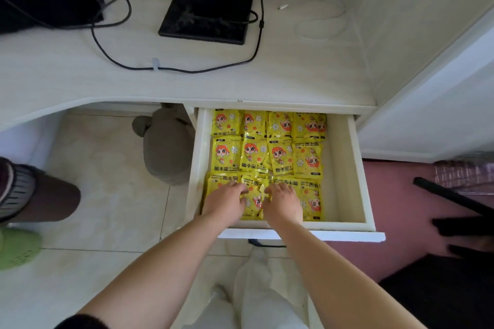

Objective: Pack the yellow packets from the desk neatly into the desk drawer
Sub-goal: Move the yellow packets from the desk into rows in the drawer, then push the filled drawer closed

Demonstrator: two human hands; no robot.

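Front-row yellow packets (311, 199) partly under both hands

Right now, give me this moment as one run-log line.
stage: arranging | hands: left hand, right hand pressing front-row yellow packets | drawer: open, three rows | desk: no packets

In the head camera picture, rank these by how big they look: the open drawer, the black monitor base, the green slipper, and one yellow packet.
1. The open drawer, clearly largest.
2. The black monitor base.
3. The green slipper, though the frame edge cuts it off, so its full size is unsure.
4. One yellow packet, smallest.
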